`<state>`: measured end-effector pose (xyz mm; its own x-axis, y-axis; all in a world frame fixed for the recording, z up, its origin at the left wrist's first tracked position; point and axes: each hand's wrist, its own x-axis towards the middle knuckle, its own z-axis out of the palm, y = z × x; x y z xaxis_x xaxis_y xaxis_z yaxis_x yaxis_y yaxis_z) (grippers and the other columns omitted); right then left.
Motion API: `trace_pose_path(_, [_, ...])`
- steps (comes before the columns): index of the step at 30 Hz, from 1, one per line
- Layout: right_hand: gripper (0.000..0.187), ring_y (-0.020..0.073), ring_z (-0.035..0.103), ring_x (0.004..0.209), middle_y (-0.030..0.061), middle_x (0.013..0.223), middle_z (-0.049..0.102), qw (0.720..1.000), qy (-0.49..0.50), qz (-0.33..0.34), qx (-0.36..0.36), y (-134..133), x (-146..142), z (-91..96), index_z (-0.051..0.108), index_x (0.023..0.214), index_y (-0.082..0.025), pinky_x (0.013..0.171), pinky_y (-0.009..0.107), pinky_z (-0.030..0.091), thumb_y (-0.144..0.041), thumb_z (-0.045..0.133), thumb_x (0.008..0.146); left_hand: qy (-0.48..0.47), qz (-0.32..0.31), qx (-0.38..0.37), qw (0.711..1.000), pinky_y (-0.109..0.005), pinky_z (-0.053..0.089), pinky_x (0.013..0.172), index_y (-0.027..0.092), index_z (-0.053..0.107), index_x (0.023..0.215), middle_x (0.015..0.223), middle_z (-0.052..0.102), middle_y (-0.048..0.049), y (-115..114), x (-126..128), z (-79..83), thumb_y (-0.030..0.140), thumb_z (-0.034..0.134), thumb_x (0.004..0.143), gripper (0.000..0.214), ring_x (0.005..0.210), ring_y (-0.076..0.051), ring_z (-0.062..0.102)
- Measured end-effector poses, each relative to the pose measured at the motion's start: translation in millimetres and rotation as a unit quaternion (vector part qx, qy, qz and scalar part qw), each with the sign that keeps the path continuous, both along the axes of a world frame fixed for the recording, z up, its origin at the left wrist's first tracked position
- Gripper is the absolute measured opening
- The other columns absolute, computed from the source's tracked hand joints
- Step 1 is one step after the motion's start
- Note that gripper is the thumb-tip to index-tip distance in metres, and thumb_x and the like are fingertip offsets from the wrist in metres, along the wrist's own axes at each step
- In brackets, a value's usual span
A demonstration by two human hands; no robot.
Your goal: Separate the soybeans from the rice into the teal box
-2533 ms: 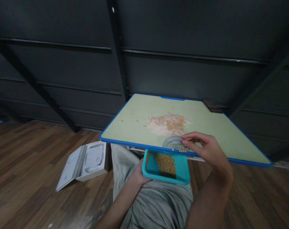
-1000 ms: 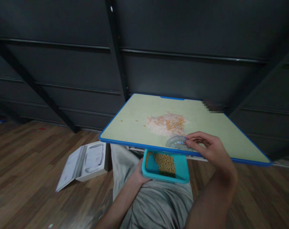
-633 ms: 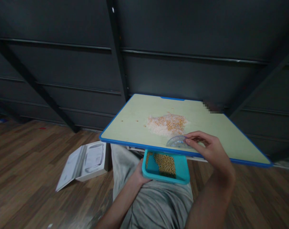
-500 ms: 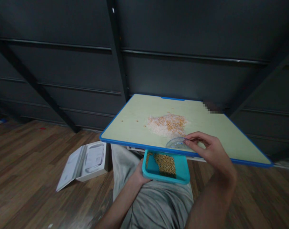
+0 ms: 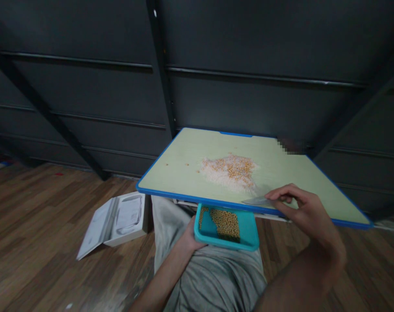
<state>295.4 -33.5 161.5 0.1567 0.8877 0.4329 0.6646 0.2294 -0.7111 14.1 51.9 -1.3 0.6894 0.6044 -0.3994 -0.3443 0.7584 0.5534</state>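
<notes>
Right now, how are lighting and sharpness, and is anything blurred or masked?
Head view: dim, flat light, the dark panelled wall nearly black; the right hand and its thin clear plastic piece smear slightly; the teal plastic tray in the left hand reads sharp; a pixelated patch masks the green, blue-rimmed tabletop's far right corner.

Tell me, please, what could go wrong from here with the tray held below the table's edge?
The teal tray, held by the left hand alone, covers only a short stretch below the table edge; beans pushed off beside it would likely fall on the lap or floor. The pile mixes yellow beans with white grains, so the clear plastic piece in the right hand may drag grains over too. Loose beans near the left edge could roll off.
</notes>
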Motion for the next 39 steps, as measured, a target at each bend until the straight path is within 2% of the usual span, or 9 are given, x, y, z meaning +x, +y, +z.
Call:
trace_pose_path(6, [0.012,0.0307,0.081,0.091,0.0077,0.096,0.089,0.999,0.036,-0.010,-0.022,16,-7,-4.6,0.083,0.083,-0.027,0.077,0.043,0.058,-0.037,0.077,0.085,-0.001,-0.002,0.003,1.000,-0.059,0.043,0.130,0.024,0.078,0.120,0.129,0.086,-0.0163,-1,1,3.5,0.056,0.082,0.064,0.065,0.156,-0.046,0.054])
trace_pose_path(13, [0.012,0.0307,0.084,0.094,0.0088,0.097,0.089,0.993,0.119,0.011,-0.013,40,-28,-10.9,0.084,0.086,-0.025,0.093,0.050,0.066,-0.035,0.078,0.082,-0.005,0.002,-0.010,1.000,-0.059,0.047,0.127,0.027,0.078,0.125,0.120,0.089,-0.0103,-1,0,4.2,0.049,0.087,0.060,0.069,0.145,-0.046,0.065])
trace_pose_path(18, [0.013,0.0293,0.083,0.090,0.0093,0.098,0.088,0.993,0.113,0.016,-0.007,51,-36,-13.0,0.083,0.088,-0.024,0.091,0.050,0.067,-0.035,0.079,0.084,-0.001,0.010,-0.019,1.000,-0.060,0.049,0.124,0.023,0.078,0.120,0.116,0.089,-0.0122,1,-2,-4.4,0.049,0.082,0.065,0.061,0.143,-0.043,0.067])
trace_pose_path(24, [0.017,0.0297,0.082,0.084,0.0102,0.093,0.088,0.995,0.096,-0.021,0.025,63,-42,-13.3,0.083,0.087,-0.023,0.084,0.048,0.066,-0.040,0.082,0.083,0.001,0.012,-0.020,1.000,-0.061,0.051,0.121,0.023,0.078,0.114,0.114,0.089,-0.0161,2,-2,-12.1,0.052,0.081,0.066,0.057,0.143,-0.044,0.067])
trace_pose_path(28, [0.017,0.0290,0.081,0.081,0.0088,0.089,0.087,0.994,0.098,-0.031,0.036,69,-46,-13.6,0.082,0.086,-0.023,0.081,0.046,0.066,-0.040,0.082,0.083,-0.007,0.013,-0.025,1.000,-0.062,0.051,0.122,0.024,0.078,0.113,0.116,0.089,-0.0147,2,-1,-10.7,0.050,0.082,0.065,0.055,0.145,-0.044,0.065])
trace_pose_path(33, [0.016,0.0287,0.082,0.087,0.0089,0.094,0.087,0.993,0.104,-0.032,0.048,72,-49,-14.4,0.083,0.090,-0.023,0.086,0.047,0.066,-0.038,0.081,0.086,0.000,0.028,-0.028,0.999,-0.060,0.050,0.124,0.024,0.079,0.104,0.113,0.089,-0.0145,2,-2,-8.1,0.046,0.082,0.065,0.045,0.147,-0.044,0.064])
trace_pose_path(39, [0.014,0.0279,0.082,0.090,0.0079,0.097,0.087,0.992,0.103,-0.041,0.065,75,-49,-18.5,0.083,0.095,-0.023,0.089,0.046,0.065,-0.036,0.080,0.090,0.029,0.030,0.013,0.999,-0.060,0.049,0.125,0.024,0.079,0.118,0.109,0.090,-0.0119,0,-1,-0.1,0.050,0.081,0.071,0.054,0.143,-0.042,0.067])
